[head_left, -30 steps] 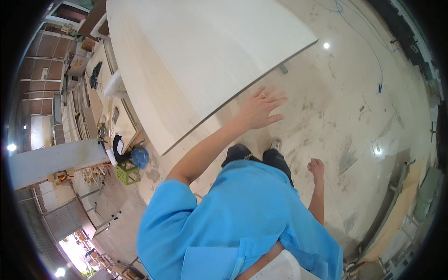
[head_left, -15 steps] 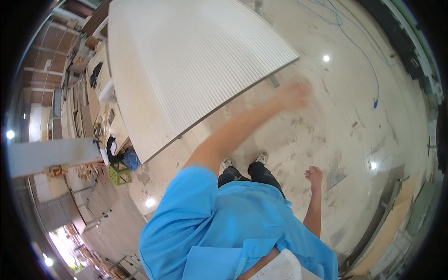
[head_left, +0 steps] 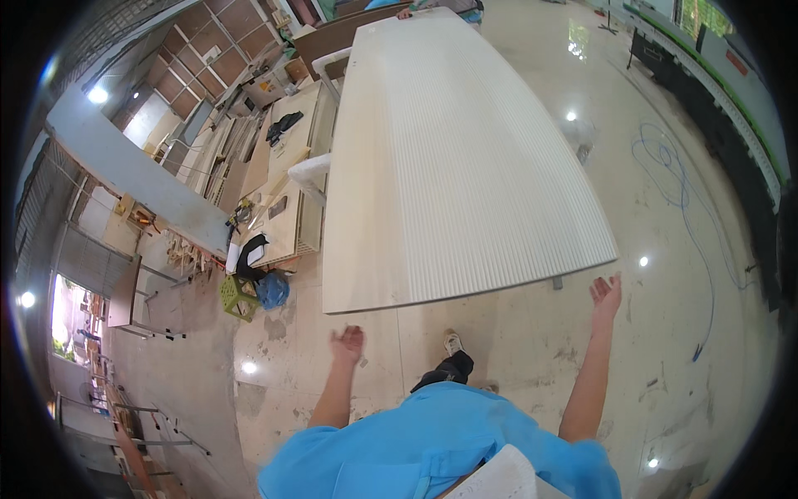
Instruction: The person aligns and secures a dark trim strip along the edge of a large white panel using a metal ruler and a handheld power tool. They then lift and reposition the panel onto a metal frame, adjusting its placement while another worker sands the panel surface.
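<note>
A long pale panel [head_left: 374, 208], smooth on its left side and finely ribbed on its right, lies before me with its near edge toward my body. My left hand [head_left: 347, 343] is just short of the panel's near left corner, palm up and fingers loosely apart, holding nothing. Close by the near right corner is my right hand [head_left: 607, 293], its fingers spread and nothing in it. Both hands appear apart from the panel. A co-worker's hand [head_left: 405, 13] rests at the panel's far end.
To the left stands a workbench [head_left: 299, 208] with tools and a dark cloth. A green plastic stool [head_left: 238, 298] and a blue bag [head_left: 273, 289] sit by its near end. A blue hose [head_left: 713, 308] trails over the shiny floor at right, beside a long dark machine [head_left: 698, 141].
My left hand has swung back from the right side to the panel's near left corner. My right hand has risen toward its near right corner. The view has tilted up, showing the far end.
</note>
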`<action>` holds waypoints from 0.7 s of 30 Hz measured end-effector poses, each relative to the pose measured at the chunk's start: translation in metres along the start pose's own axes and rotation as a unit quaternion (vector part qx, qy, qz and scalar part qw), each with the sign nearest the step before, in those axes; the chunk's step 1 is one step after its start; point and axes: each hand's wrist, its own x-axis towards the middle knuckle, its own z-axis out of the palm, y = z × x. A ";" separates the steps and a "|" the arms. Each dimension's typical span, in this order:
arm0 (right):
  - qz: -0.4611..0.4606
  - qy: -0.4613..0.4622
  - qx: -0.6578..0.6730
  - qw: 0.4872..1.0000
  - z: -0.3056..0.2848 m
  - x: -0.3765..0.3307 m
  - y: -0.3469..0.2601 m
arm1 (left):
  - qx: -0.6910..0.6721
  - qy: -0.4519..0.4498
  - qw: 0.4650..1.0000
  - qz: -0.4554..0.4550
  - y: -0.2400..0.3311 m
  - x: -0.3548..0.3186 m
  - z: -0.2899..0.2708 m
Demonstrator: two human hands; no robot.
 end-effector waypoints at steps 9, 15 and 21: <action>-0.007 0.071 -0.013 0.997 0.043 0.066 -0.032 | 0.413 -0.110 0.895 0.125 0.077 -0.004 0.091; -0.118 0.110 -0.065 0.985 0.037 0.076 -0.014 | 0.650 -0.031 0.725 0.227 0.042 -0.019 0.134; -0.140 0.164 -0.135 0.967 0.032 0.082 -0.017 | 0.682 0.009 0.673 0.288 0.035 -0.025 0.131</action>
